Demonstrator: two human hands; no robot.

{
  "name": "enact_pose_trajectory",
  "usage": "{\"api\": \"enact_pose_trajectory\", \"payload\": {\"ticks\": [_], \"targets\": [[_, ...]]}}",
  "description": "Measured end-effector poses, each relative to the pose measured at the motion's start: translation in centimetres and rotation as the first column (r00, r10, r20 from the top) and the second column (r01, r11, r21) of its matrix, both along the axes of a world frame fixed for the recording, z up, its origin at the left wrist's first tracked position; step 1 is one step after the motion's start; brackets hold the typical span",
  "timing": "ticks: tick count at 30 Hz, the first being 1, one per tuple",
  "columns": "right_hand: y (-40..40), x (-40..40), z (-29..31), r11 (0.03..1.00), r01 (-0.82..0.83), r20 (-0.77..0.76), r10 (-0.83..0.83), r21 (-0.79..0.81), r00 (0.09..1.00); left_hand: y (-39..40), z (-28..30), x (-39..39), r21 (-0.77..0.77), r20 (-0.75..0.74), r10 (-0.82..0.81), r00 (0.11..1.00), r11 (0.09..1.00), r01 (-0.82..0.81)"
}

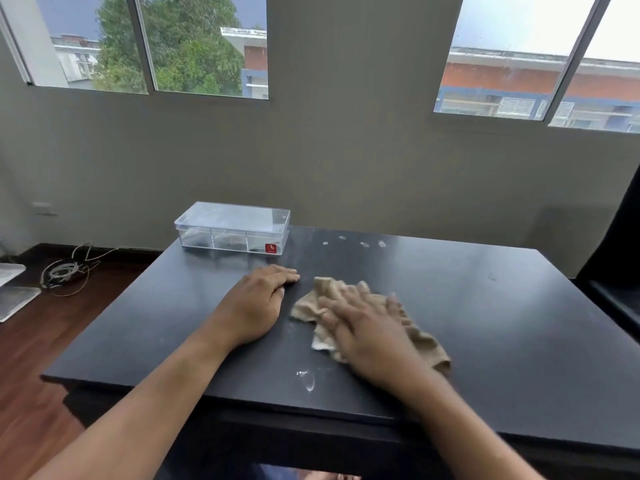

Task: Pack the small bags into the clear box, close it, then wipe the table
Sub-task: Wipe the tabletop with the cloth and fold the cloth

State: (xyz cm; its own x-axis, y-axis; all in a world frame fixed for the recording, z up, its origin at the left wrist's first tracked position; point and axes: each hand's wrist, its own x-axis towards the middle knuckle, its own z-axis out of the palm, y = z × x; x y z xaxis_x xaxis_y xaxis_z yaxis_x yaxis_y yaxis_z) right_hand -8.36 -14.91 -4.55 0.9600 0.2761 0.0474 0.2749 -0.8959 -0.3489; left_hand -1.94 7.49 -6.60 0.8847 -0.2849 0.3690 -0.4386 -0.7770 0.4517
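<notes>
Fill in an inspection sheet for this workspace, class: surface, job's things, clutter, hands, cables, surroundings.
Surface: black table, pale spots near the far edge, wet smear near the front edge.
Job's things: clear box at the far left corner, lid on; beige cloth mid-table.
Clutter: nothing seen.
Hands: left hand flat on the table, empty; right hand pressed flat on the cloth, blurred.
Cables: loose tangle of cable on the floor at left.
Surroundings: wooden floor, grey wall, two windows.
</notes>
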Motion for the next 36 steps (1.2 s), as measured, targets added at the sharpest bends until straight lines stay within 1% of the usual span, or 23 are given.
{"api": "enact_pose_trajectory", "payload": {"ticks": [2,4,5,7,10,12,14,17,18,19,22,24,27,30,31,34,36], "targets": [[2.4,-3.1,-0.2,0.995,-0.101,0.032,0.101,0.000,0.994,0.0,0.1,0.1,0.006,-0.010,-0.006,1.000,1.000,0.006],[2.1,-5.7,-0.4,0.986,-0.164,0.050,0.163,0.018,0.985,-0.1,0.1,-0.1,0.019,-0.011,-0.013,1.000,1.000,0.013],[1.1,-6.4,-0.5,0.985,-0.170,0.049,0.168,0.021,0.985,-0.2,0.1,-0.1,0.027,-0.010,-0.017,1.000,0.999,0.017],[-2.0,-6.4,-0.4,0.992,-0.125,0.039,0.125,0.005,0.991,-0.4,-0.1,-0.1,0.038,-0.007,-0.025,1.000,0.999,0.025],[-6.3,-4.7,-0.1,0.998,0.063,0.044,-0.062,-0.027,0.997,-0.7,-0.3,0.0,0.039,0.003,-0.044,0.999,0.998,0.044],[-7.2,-3.7,0.1,0.986,0.167,0.028,-0.166,-0.031,0.986,-1.1,-0.3,0.0,0.037,0.014,-0.049,0.999,0.998,0.049],[-6.0,-3.4,0.0,0.985,0.167,0.013,-0.167,-0.050,0.986,-1.4,-0.3,0.1,0.032,0.013,-0.048,0.999,0.998,0.048],[-2.0,-5.3,-0.6,0.998,0.022,0.058,-0.019,-0.057,0.998,-1.7,-0.1,0.4,0.025,-0.007,-0.070,0.998,0.997,0.070],[-1.0,-6.3,-1.1,0.999,-0.025,0.097,0.029,-0.042,0.995,-1.7,-0.1,0.4,0.024,-0.011,-0.077,0.997,0.997,0.078],[-0.4,-7.3,-1.6,0.998,-0.066,0.168,0.069,-0.024,0.983,-1.7,-0.1,0.4,0.025,-0.010,-0.083,0.996,0.996,0.084],[-2.4,-9.0,-3.0,0.987,-0.157,0.412,0.153,-0.025,0.898,-1.7,-0.2,0.4,0.026,-0.013,-0.094,0.995,0.995,0.095],[-5.6,-9.3,-2.9,0.986,-0.162,0.463,0.161,-0.036,0.871,-1.7,-0.3,0.3,0.023,-0.013,-0.093,0.996,0.995,0.094],[-8.6,-9.5,-2.5,0.997,-0.081,0.450,0.080,-0.016,0.890,-1.9,-0.4,0.2,0.022,-0.016,-0.091,0.996,0.996,0.091],[-5.3,-9.3,-3.0,0.999,0.035,0.466,-0.035,0.008,0.884,-2.0,-0.3,-0.1,0.028,-0.016,-0.099,0.995,0.995,0.099],[-3.1,-9.1,-3.3,0.999,0.033,0.473,-0.030,0.002,0.881,-2.1,-0.3,-0.1,0.030,-0.020,-0.101,0.995,0.994,0.101],[3.0,-8.3,-4.3,0.999,-0.052,0.508,0.046,-0.003,0.860,-2.1,-0.1,-0.3,0.013,-0.025,-0.096,0.995,0.995,0.097],[4.1,-8.1,-4.6,0.996,-0.094,0.529,0.081,-0.003,0.845,-2.1,0.1,-0.5,0.001,-0.027,-0.094,0.995,0.996,0.094]]}}
